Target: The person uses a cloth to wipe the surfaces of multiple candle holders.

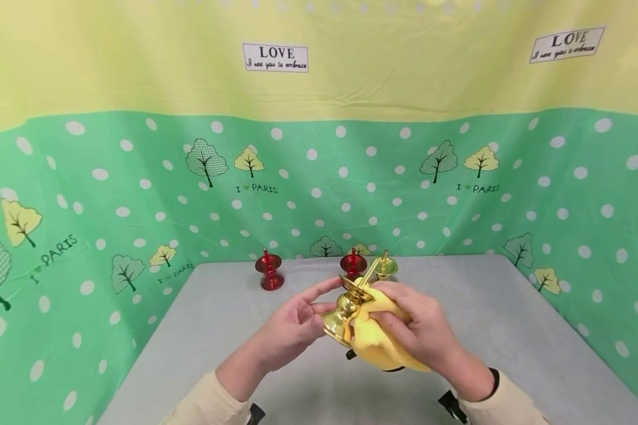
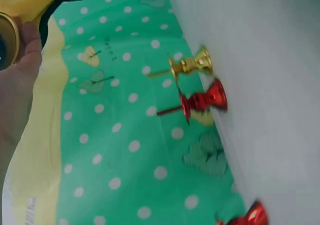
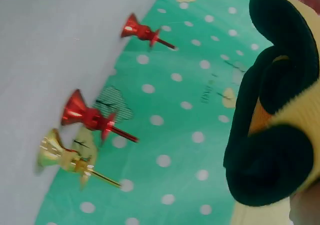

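Observation:
A shiny gold candlestick with a thin spike is held tilted above the table, its spike pointing up and right. My left hand grips it from the left, thumb near the base and a finger reaching to the upper dish. In the left wrist view, the round rim of the candlestick's base shows at the edge. My right hand grips a bunched yellow cloth against the candlestick's right side. Black edging on the cloth curls toward the right wrist camera, hiding the fingers there.
Near the back edge of the grey table stand a red candlestick at left, another red candlestick, and a second gold candlestick beside it. A green and yellow printed curtain hangs behind and along both sides.

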`<state>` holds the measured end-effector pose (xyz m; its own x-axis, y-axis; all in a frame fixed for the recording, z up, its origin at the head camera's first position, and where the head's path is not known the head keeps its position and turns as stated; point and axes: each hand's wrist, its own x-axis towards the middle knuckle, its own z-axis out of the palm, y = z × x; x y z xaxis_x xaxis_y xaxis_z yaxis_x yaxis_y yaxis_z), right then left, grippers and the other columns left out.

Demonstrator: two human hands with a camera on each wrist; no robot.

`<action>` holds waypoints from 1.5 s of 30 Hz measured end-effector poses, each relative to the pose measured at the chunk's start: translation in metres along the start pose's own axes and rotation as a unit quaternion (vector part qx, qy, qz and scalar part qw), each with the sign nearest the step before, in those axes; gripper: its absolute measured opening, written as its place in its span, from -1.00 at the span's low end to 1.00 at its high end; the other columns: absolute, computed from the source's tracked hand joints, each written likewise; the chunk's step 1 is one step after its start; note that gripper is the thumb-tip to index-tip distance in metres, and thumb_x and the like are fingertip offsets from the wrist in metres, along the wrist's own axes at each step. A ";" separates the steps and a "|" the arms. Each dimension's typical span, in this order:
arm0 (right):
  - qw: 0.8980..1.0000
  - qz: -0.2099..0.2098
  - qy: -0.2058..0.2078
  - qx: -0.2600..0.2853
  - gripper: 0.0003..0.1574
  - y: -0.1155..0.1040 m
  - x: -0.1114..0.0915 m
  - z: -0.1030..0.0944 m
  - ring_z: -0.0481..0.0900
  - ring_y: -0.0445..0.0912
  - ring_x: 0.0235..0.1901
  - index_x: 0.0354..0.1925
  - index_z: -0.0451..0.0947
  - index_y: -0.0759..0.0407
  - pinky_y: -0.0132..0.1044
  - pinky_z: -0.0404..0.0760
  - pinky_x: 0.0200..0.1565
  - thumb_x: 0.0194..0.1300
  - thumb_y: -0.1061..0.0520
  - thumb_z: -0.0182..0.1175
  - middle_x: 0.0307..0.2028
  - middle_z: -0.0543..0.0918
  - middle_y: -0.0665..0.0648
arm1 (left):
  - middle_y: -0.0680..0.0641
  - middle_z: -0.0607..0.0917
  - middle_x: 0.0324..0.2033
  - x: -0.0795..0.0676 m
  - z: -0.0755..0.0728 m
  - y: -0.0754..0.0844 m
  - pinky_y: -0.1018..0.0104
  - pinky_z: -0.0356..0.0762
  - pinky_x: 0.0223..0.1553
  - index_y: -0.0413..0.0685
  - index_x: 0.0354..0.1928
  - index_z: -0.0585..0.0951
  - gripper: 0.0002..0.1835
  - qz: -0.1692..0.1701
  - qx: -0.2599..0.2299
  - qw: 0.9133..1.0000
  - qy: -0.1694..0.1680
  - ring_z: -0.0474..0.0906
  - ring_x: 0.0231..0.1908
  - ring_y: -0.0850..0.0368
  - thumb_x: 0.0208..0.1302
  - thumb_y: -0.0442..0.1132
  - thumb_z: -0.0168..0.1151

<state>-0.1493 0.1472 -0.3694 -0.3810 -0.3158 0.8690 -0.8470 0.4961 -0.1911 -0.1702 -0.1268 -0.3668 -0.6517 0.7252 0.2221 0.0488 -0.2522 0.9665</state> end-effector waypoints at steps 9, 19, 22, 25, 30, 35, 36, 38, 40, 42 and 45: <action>0.988 -0.042 0.035 -0.141 -0.53 0.001 -0.003 0.003 0.86 0.00 -0.12 0.13 0.76 0.09 -0.16 0.83 -0.17 0.65 -0.18 0.15 -0.01 0.85 0.07 | -0.21 0.66 0.36 0.003 0.005 0.000 0.35 0.61 0.27 0.06 0.71 0.08 0.11 0.020 0.175 0.983 0.051 0.70 0.23 0.07 0.29 -0.12 0.59; 0.990 0.019 0.139 0.021 -0.58 -0.002 -0.007 0.022 0.77 -0.10 -0.15 0.06 0.70 0.35 -0.51 0.72 0.01 0.39 0.09 0.47 -0.08 0.78 0.30 | -0.13 0.67 0.32 0.019 0.013 -0.009 0.25 0.68 0.22 0.37 0.69 0.07 0.16 0.015 0.140 0.972 0.187 0.71 0.22 0.04 0.20 -0.13 0.64; 0.991 -0.076 0.113 -0.002 -0.56 -0.004 0.000 0.030 0.75 0.09 0.02 0.11 0.74 0.33 -0.42 0.66 0.25 0.57 -0.01 0.29 0.03 0.76 0.34 | -0.22 0.62 0.32 0.020 0.016 -0.012 0.24 0.75 0.14 0.25 0.70 0.05 0.16 0.042 0.095 0.981 0.164 0.70 0.23 0.05 0.22 -0.10 0.63; 0.993 -0.085 0.083 -0.028 -0.57 -0.008 0.004 0.031 0.73 0.06 -0.01 0.17 0.75 0.20 -0.46 0.64 0.24 0.65 -0.04 0.16 0.05 0.76 0.24 | -0.21 0.59 0.33 0.018 0.017 -0.016 0.25 0.75 0.14 0.20 0.69 0.04 0.14 0.061 0.070 0.984 0.154 0.69 0.23 0.12 0.25 -0.08 0.61; 0.993 -0.031 0.072 -0.092 -0.54 -0.013 0.007 0.029 0.80 0.05 -0.10 0.18 0.77 0.13 -0.31 0.78 0.05 0.65 -0.10 0.14 -0.02 0.80 0.16 | -0.19 0.57 0.36 0.018 0.019 -0.021 0.27 0.70 0.21 0.25 0.67 0.02 0.09 0.077 0.071 0.980 0.170 0.67 0.25 0.13 0.31 -0.12 0.57; 0.988 -0.011 0.077 -0.132 -0.53 -0.015 0.009 0.032 0.83 0.04 -0.17 0.16 0.78 0.10 -0.17 0.82 -0.10 0.63 -0.14 0.15 -0.05 0.83 0.14 | -0.19 0.56 0.39 0.021 0.021 -0.025 0.31 0.67 0.23 0.27 0.67 0.00 0.07 0.065 0.077 0.976 0.195 0.65 0.28 0.10 0.35 -0.23 0.52; 0.988 -0.033 0.081 -0.130 -0.56 -0.014 0.009 0.033 0.82 0.04 -0.19 0.15 0.78 0.11 -0.15 0.82 -0.13 0.62 -0.12 0.17 -0.07 0.83 0.14 | -0.19 0.55 0.39 0.021 0.021 -0.026 0.31 0.68 0.22 0.27 0.67 0.00 0.07 0.059 0.077 0.976 0.194 0.65 0.28 0.10 0.35 -0.26 0.52; 0.985 -0.076 0.089 -0.126 -0.61 -0.012 0.010 0.034 0.81 0.04 -0.24 0.13 0.79 0.11 -0.13 0.82 -0.18 0.62 -0.07 0.21 -0.10 0.83 0.14 | -0.20 0.55 0.37 0.021 0.021 -0.027 0.30 0.70 0.20 0.29 0.67 -0.01 0.08 0.051 0.071 0.978 0.190 0.65 0.28 0.08 0.35 -0.29 0.51; 0.982 -0.099 0.094 -0.129 -0.63 -0.010 0.010 0.033 0.80 0.03 -0.26 0.10 0.80 0.12 -0.12 0.81 -0.21 0.62 -0.04 0.20 -0.11 0.83 0.15 | -0.19 0.55 0.38 0.020 0.022 -0.027 0.28 0.71 0.19 0.32 0.66 -0.01 0.09 0.047 0.063 0.979 0.188 0.65 0.29 0.06 0.33 -0.28 0.53; 0.983 -0.080 0.097 -0.133 -0.59 -0.009 0.009 0.032 0.81 0.03 -0.25 0.09 0.80 0.14 -0.13 0.81 -0.21 0.63 -0.08 0.18 -0.12 0.83 0.15 | -0.19 0.55 0.38 0.018 0.023 -0.027 0.27 0.71 0.21 0.33 0.66 0.00 0.10 0.050 0.054 0.979 0.190 0.64 0.31 0.04 0.32 -0.24 0.55; 0.983 -0.056 0.097 -0.147 -0.55 -0.010 0.008 0.032 0.83 0.04 -0.24 0.06 0.81 0.15 -0.12 0.82 -0.21 0.64 -0.12 0.16 -0.13 0.84 0.14 | -0.17 0.56 0.38 0.018 0.022 -0.027 0.26 0.71 0.22 0.30 0.66 0.00 0.08 0.056 0.035 0.980 0.188 0.64 0.30 0.07 0.32 -0.20 0.55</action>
<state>-0.1562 0.1140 -0.3750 -0.1892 -0.2363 0.9531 -0.7254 0.6878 0.0265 -0.1669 -0.0927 -0.3864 -0.8711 0.4052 0.2775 0.1796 -0.2631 0.9479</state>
